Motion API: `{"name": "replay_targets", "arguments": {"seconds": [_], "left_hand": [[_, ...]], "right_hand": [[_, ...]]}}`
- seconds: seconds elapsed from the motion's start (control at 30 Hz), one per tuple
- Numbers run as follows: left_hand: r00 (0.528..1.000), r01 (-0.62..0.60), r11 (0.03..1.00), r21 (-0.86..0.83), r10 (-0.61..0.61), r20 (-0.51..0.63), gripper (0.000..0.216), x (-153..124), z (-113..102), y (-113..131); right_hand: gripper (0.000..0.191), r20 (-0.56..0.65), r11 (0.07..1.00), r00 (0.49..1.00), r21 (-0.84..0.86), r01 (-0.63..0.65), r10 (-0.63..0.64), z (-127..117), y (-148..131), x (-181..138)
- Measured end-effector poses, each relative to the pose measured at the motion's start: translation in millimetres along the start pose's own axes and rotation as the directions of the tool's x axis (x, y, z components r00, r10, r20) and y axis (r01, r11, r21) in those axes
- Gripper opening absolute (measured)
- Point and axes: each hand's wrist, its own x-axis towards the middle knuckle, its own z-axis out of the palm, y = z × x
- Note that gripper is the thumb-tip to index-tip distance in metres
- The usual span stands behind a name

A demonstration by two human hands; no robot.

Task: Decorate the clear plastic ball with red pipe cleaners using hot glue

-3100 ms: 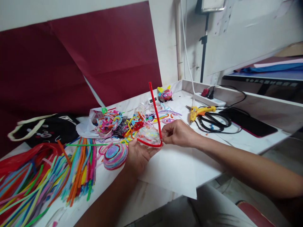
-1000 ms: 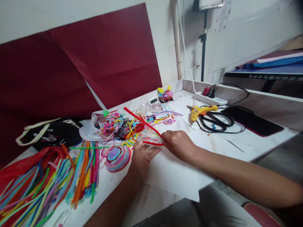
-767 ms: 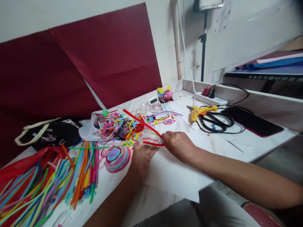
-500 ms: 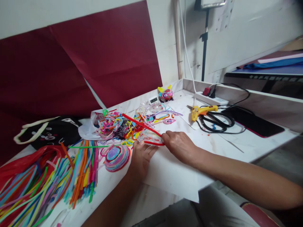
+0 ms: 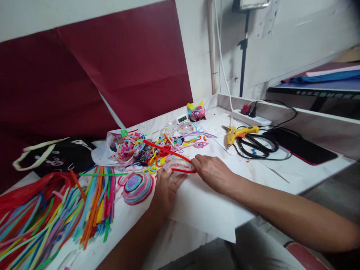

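The pipe cleaner (image 5: 168,150) is red, the dome (image 5: 137,189) ringed pink and blue, the glue gun (image 5: 233,135) yellow.

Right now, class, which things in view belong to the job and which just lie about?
Job in hand:
red pipe cleaner in right hand
clear plastic piece
probably piled pipe cleaners, yellow glue gun

Seemingly lying about:
smartphone
black bag
digital display

Illegible white characters (image 5: 320,93) on table edge (image 5: 277,90), illegible digits (image 5: 182,119) on timer (image 5: 182,119)
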Motion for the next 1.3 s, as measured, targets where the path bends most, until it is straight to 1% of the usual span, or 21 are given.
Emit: {"name": "replay_targets", "arguments": {"seconds": [0.07, 0.2, 0.27, 0.4, 0.5, 0.63, 0.8, 0.93, 1.07, 1.17, 1.3], "left_hand": [[0.998, -0.041, 0.999, 0.029, 0.042, -0.039, 0.058, 0.6, 1.6, 0.1], [0.997, -0.023, 0.998, 0.061, 0.028, -0.067, 0.057, 2.2, 2.2, 0.6], [0.997, -0.009, 0.997, 0.072, 0.015, -0.072, 0.055, 2.4, 1.6, 1.2], [0.998, 0.019, 0.997, 0.081, -0.013, -0.069, 0.053, 2.5, 0.2, 2.2], [0.998, 0.026, 0.996, 0.091, -0.020, -0.064, 0.053, 3.0, -0.1, 2.6], [0.999, 0.034, 0.994, 0.103, -0.029, -0.045, 0.050, 2.7, 0.2, 3.2], [0.999, 0.035, 0.994, 0.102, -0.031, -0.044, 0.048, 0.9, 0.4, 3.7], [0.999, 0.034, 0.994, 0.102, -0.032, -0.016, 0.045, 0.5, 1.0, 4.4], [0.999, 0.043, 0.993, 0.109, -0.041, -0.017, 0.045, 1.3, 0.5, 4.9], [0.998, 0.051, 0.992, 0.116, -0.048, -0.028, 0.044, 1.6, 0.5, 5.4], [0.997, 0.066, 0.988, 0.137, -0.058, -0.055, 0.041, 0.3, 2.3, 6.2]], "right_hand": [[0.020, 0.006, 1.000, 1.000, 0.007, 0.029, -0.029, -0.3, 2.4, 1.0], [0.018, 0.034, 0.996, 0.996, 0.040, 0.078, -0.080, -2.4, 9.9, 2.9], [0.017, 0.033, 0.991, 0.994, 0.092, 0.101, -0.104, -4.7, 15.4, 3.8], [0.018, 0.023, 0.951, 0.983, 0.258, 0.170, -0.182, -10.9, 27.3, 6.4], [0.018, 0.031, 0.928, 0.973, 0.309, 0.210, -0.231, -15.2, 31.9, 8.3], [0.016, 0.078, 0.947, 0.969, 0.244, 0.211, -0.236, -21.4, 29.5, 9.2], [0.020, 0.149, 0.965, 0.958, 0.129, 0.226, -0.244, -29.1, 23.1, 8.0], [0.021, 0.158, 0.966, 0.953, 0.069, 0.250, -0.259, -30.1, 20.3, 8.1], [0.020, 0.152, 0.954, 0.942, 0.051, 0.296, -0.300, -29.8, 21.5, 10.7], [0.017, 0.134, 0.943, 0.936, 0.120, 0.312, -0.326, -30.7, 27.6, 13.7], [0.020, 0.095, 0.881, 0.913, 0.317, 0.350, -0.397, -31.6, 39.8, 18.8]]}}
